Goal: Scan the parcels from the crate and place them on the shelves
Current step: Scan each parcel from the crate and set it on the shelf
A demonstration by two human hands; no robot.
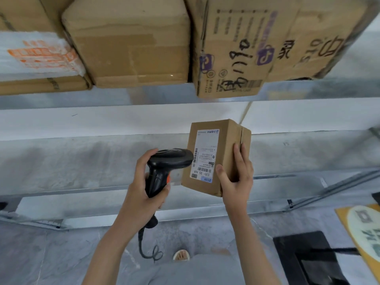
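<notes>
My right hand (236,177) grips a small brown cardboard parcel (226,149) by its lower right corner, thumb on the front face. A white shipping label (204,156) with barcodes covers the parcel's front. My left hand (144,188) holds a black handheld scanner (166,165) by its grip; the scanner's head points right at the label's left edge, almost touching it. A coiled black cable (148,243) hangs from the scanner's handle. Both are held in front of a grey metal shelf (82,124).
Large cardboard boxes (131,42) and a box with handwriting (242,50) fill the upper shelf, beside a white bag with orange print (39,54). A lower shelf rail (82,221) runs across. A black crate (308,258) and a yellow parcel (364,229) sit bottom right.
</notes>
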